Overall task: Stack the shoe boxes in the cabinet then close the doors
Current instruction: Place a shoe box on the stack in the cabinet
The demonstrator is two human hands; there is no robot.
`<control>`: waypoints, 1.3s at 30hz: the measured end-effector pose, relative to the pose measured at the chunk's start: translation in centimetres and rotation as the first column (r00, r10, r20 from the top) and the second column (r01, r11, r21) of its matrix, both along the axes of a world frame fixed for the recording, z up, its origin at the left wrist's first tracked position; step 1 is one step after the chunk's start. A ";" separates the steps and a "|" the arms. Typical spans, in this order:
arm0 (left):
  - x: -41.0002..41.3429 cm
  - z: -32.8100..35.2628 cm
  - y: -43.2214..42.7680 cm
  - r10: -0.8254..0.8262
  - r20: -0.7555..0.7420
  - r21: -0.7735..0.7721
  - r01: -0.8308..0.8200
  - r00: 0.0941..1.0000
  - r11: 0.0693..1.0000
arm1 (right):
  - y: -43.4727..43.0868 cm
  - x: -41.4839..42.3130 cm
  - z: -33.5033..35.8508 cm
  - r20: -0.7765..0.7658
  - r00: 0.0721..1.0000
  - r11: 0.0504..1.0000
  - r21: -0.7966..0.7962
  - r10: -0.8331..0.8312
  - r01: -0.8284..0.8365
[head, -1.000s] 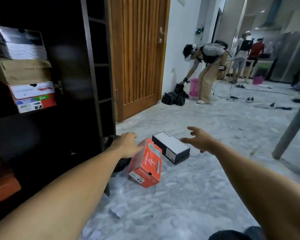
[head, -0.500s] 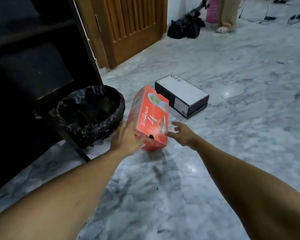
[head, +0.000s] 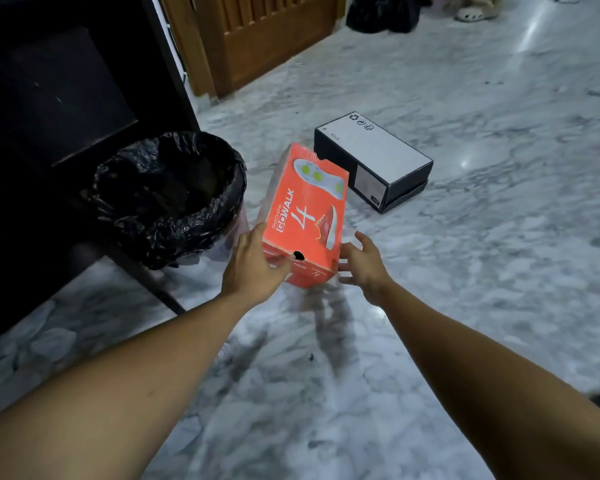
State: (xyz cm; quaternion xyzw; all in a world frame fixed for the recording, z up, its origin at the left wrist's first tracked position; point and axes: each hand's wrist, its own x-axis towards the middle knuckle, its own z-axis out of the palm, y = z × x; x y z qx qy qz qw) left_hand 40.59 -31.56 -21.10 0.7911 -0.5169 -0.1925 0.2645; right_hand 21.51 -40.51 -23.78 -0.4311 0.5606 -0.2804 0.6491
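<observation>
The orange shoe box (head: 303,216) sits tilted on the marble floor (head: 465,306), just beside the bin lined with a black bag (head: 168,195); the black-and-white shoe box (head: 373,157) lies flat just beyond its far end. My left hand (head: 253,268) wraps the orange box's near left corner, thumb across the end panel. My right hand (head: 361,263) is spread open just beside the near right corner, not clearly touching. I judge stiff, light cardboard with a loose lid: best gripped low on both long sides, lid pinned down.
</observation>
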 end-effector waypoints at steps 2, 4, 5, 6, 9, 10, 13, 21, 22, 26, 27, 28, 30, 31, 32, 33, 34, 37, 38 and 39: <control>0.0 -0.6 0.8 0.003 -0.075 0.005 -0.003 0.997 1.000 | 1.7 -0.6 0.1 -0.040 0.998 0.995 -0.085 -0.052 0.048; 0.0 -1.4 1.5 0.010 -0.106 0.070 -0.003 0.994 0.998 | 4.0 -1.3 -0.3 -0.090 0.992 0.976 -0.207 -0.083 0.063; 0.0 -1.8 1.8 0.015 -0.122 0.124 0.000 0.992 0.992 | 5.1 -1.5 -0.7 -0.114 0.990 0.960 -0.277 -0.087 0.053; 0.0 -2.1 2.0 0.019 -0.138 0.176 0.006 0.990 0.984 | 6.3 -1.8 -1.2 -0.135 0.988 0.941 -0.338 -0.080 0.030; -0.3 -3.0 2.6 0.038 -0.159 0.300 0.012 0.987 0.954 | 9.1 -2.1 -2.5 -0.123 0.992 0.879 -0.472 0.004 -0.062; -0.7 -3.1 2.7 0.053 -0.157 0.328 0.001 0.986 0.945 | 9.4 -2.3 -2.8 -0.124 0.992 0.868 -0.491 0.013 -0.073; -2.2 -3.6 2.5 0.138 -0.192 0.342 -0.065 0.972 0.938 | 8.0 -3.0 -3.4 -0.131 0.990 0.892 -0.453 -0.060 -0.005; -1.4 -3.7 0.7 -0.028 -0.306 0.343 0.137 0.952 0.929 | 2.2 -8.1 -2.4 -0.184 0.921 0.888 -0.382 -0.344 0.256; -0.9 -3.6 0.2 -0.074 -0.325 0.340 0.190 0.943 0.921 | 2.0 -8.8 -2.2 -0.186 0.911 0.881 -0.383 -0.369 0.278; 0.6 -2.9 -0.9 -0.183 -0.523 0.183 0.319 0.832 0.930 | 2.2 -11.6 -2.3 -0.204 0.912 0.880 -0.402 -0.355 0.253; 0.8 -2.7 -0.9 -0.191 -0.519 0.148 0.307 0.833 0.940 | 2.5 -12.2 -2.4 -0.211 0.917 0.888 -0.394 -0.339 0.238; 1.0 -2.8 -0.9 -0.193 -0.503 0.114 0.286 0.843 0.951 | 2.9 -12.6 -2.4 -0.222 0.923 0.900 -0.380 -0.313 0.214; 0.9 -3.0 -0.4 -0.164 -0.451 0.061 0.214 0.877 0.975 | 3.7 -13.1 -2.6 -0.244 0.932 0.914 -0.371 -0.267 0.165; 0.6 -3.2 -0.1 -0.142 -0.410 0.042 0.174 0.901 0.984 | 4.1 -13.2 -2.6 -0.249 0.936 0.917 -0.371 -0.249 0.146; 0.3 -3.4 0.3 -0.126 -0.370 0.031 0.148 0.921 0.989 | 4.4 -13.3 -2.5 -0.253 0.940 0.917 -0.378 -0.231 0.124; -0.1 -3.6 0.9 -0.108 -0.339 0.040 0.129 0.935 0.991 | 4.6 -13.4 -2.5 -0.254 0.945 0.917 -0.387 -0.207 0.097; -0.5 -3.8 1.5 -0.081 -0.337 0.066 0.110 0.938 0.992 | 4.8 -13.6 -2.4 -0.242 0.955 0.916 -0.397 -0.171 0.063; -1.3 -4.1 3.5 -0.048 -0.436 0.127 0.114 0.899 0.985 | 5.0 -14.3 -3.0 -0.229 0.971 0.922 -0.385 -0.066 -0.028; -1.3 -4.3 4.2 -0.061 -0.460 0.113 0.126 0.886 0.986 | 5.2 -14.6 -3.4 -0.241 0.970 0.925 -0.376 -0.043 -0.052; -1.3 -4.5 4.8 -0.074 -0.462 0.095 0.132 0.884 0.987 | 5.5 -14.8 -3.7 -0.252 0.967 0.924 -0.374 -0.025 -0.074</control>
